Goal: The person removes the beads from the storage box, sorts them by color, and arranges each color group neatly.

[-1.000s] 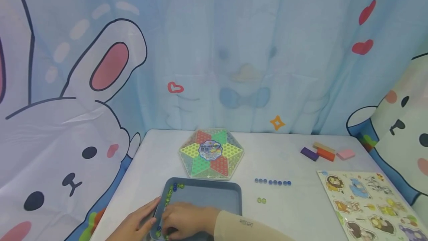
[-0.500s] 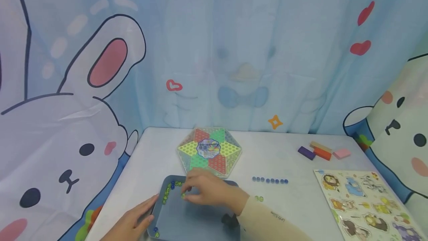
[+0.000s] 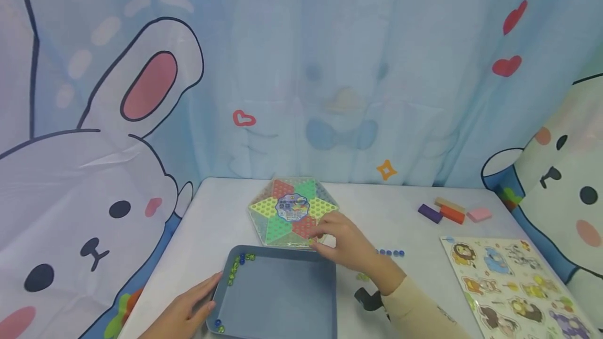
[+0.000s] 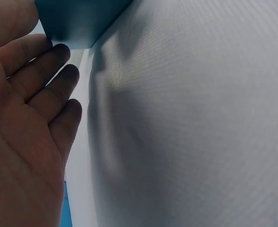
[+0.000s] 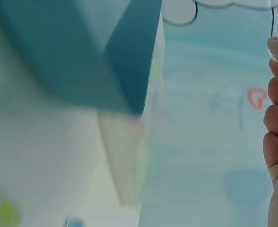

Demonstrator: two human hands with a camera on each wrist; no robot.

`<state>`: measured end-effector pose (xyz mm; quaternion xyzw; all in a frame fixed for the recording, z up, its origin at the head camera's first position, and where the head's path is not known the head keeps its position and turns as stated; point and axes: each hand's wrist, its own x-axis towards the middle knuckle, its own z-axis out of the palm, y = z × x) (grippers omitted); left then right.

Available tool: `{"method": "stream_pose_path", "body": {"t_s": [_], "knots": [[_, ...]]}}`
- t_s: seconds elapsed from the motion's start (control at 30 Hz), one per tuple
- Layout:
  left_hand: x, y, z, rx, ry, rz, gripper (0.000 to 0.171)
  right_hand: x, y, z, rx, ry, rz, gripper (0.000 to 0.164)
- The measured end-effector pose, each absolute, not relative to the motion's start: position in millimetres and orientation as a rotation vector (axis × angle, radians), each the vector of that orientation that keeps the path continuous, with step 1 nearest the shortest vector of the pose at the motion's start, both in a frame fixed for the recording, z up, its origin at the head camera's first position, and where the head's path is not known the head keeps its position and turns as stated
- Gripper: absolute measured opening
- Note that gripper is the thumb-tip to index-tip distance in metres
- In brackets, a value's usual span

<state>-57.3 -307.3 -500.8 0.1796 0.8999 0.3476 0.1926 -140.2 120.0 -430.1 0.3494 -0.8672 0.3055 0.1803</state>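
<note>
My left hand point(image 3: 186, 307) rests at the left side of a grey-blue tray point(image 3: 282, 289), fingers fairly straight against its wall. My right hand point(image 3: 346, 245) is raised over the tray's far right corner. Between thumb and index finger it pinches a small yellow-green marble point(image 3: 311, 241), mostly hidden; a sliver of it shows in the right wrist view. Green marbles point(image 3: 233, 272) and blue marbles point(image 3: 242, 259) line the tray's far left corner. Near the front left corner lie a blue and a green marble point(image 3: 221, 329). On the table, a row of blue marbles point(image 3: 394, 253) and green marbles point(image 3: 361, 277) are partly covered by the right arm.
A hexagonal Chinese checkers board point(image 3: 278, 229) lies behind the tray. Colored blocks point(image 3: 452, 214) lie at the back right, with an animal picture board point(image 3: 511, 281) in front of them. A printed curtain point(image 3: 348, 67) hangs behind the table.
My right hand has gone from the tray's front left area, up and rightward across the tray, taking a green marble from near the left wall. My left hand stays at the tray.
</note>
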Motion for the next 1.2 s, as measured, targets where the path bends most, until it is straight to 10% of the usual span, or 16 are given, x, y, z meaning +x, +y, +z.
{"method": "stream_pose_path", "body": {"t_s": [1.2], "knots": [[-57.8, -308.0, -503.9, 0.468, 2.516, 0.953, 0.070, -94.1, 242.0, -489.0, 0.421, -3.056, 0.691, 0.014]]}}
